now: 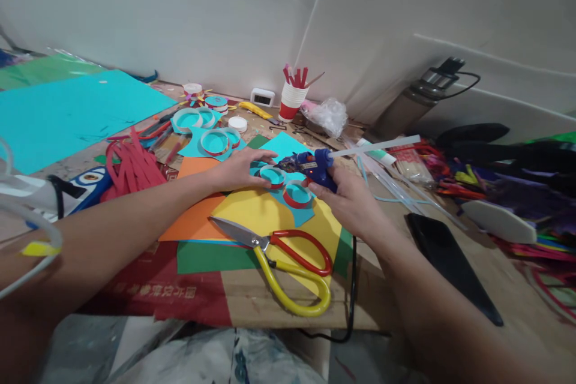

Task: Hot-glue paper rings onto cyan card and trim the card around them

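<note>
My right hand point(353, 201) is wrapped around the handle of a blue hot glue gun point(310, 165). A long whitish glue stick point(375, 147) sticks out of its back end, and its nozzle points left toward my left hand. The thumb and fingers of my left hand point(238, 169) are curled about a small paper ring point(272, 176) lined in blue. Just right of it is a red-edged paper ring point(297, 194); both rest on a piece of blue paper point(302, 216). Scissors point(265, 243) with one red and one yellow handle lie in front, on yellow paper point(240, 207).
Beyond my left hand are more paper rings point(215, 142). Red strips point(135, 165), a yellow utility knife point(256, 109) and a paper cup point(293, 100) lie or stand farther back. On the right are a black phone point(450, 264) and a bottle point(411, 102). A black cord point(353, 288) hangs over the front edge.
</note>
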Tool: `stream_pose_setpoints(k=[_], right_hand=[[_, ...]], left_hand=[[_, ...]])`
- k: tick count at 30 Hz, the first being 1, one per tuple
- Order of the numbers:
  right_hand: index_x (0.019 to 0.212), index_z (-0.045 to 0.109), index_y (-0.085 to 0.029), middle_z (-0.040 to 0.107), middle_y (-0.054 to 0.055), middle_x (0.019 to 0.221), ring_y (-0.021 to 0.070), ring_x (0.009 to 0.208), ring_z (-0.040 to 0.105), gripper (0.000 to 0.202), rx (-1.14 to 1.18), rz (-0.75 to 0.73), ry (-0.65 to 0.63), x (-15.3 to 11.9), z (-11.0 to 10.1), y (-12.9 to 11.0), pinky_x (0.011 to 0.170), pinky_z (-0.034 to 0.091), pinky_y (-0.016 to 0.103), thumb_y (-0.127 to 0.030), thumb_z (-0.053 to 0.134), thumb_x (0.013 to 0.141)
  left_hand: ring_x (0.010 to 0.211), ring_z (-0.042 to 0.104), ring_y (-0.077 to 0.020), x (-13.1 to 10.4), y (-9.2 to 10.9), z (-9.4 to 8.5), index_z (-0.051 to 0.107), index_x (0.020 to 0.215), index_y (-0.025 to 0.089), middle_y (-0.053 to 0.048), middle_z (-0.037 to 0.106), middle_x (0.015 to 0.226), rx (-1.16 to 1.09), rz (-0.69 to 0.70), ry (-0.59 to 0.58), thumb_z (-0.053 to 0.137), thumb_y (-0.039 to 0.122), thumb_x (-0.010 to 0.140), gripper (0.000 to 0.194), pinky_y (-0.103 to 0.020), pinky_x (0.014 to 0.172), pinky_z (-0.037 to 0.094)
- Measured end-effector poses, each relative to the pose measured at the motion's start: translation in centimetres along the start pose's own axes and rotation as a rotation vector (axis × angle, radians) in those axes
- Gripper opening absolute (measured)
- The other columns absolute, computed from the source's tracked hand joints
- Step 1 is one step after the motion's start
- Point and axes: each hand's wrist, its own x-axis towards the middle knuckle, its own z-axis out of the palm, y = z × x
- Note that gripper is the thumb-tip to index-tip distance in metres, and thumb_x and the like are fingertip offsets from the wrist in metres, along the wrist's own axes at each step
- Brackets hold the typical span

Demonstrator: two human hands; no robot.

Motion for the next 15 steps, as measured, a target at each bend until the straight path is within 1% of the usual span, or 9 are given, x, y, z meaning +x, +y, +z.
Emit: stream_pose_setpoints(k=[6,9,12,15], right_hand=[[0.113,0.065,-0.019,0.075,0.01,0.102,0.0284,0.092,0.066,0.031,-0.001,-0.003,-0.003,0.0,0.0,0.0,0.078,0.052,0.041,-0.04,0.059,0.09],[0.114,0.065,-0.02,0.075,0.009,0.103,0.0283,0.092,0.066,0.032,0.01,-0.003,-0.001,-0.1,-0.1,0.0,0.079,0.052,0.042,-0.041,0.06,0.09],[0.116,0.064,-0.019,0.075,0.011,0.108,0.0299,0.098,0.066,0.035,0.019,-0.011,-0.001,-0.1,-0.2,0.1,0.083,0.051,0.044,-0.042,0.059,0.09],[0.116,0.064,-0.018,0.074,0.013,0.111,0.0309,0.1,0.066,0.036,0.026,-0.012,-0.005,0.0,-0.2,0.1,0.085,0.051,0.045,-0.043,0.058,0.091]], left_hand=[[0.126,0.063,-0.0295,0.1,-0.1,0.2,0.059,0.142,0.02,-0.011,0.071,0.134,0.024,-0.02,0.023,0.078,0.053,0.077,0.075,-0.044,0.11,0.045],[0.127,0.062,-0.0302,-0.1,0.0,0.0,0.059,0.142,0.021,-0.01,0.07,0.134,0.021,-0.023,0.021,0.078,0.057,0.077,0.077,-0.044,0.111,0.045],[0.135,0.057,-0.0299,-0.2,0.0,-0.4,0.059,0.143,0.022,-0.01,0.066,0.143,0.008,0.022,0.003,0.075,0.056,0.082,0.072,-0.043,0.116,0.041],[0.142,0.05,-0.029,-0.3,-0.2,-1.1,0.058,0.146,0.024,-0.009,0.058,0.152,0.009,0.077,-0.037,0.07,0.049,0.088,0.064,-0.043,0.12,0.037]])
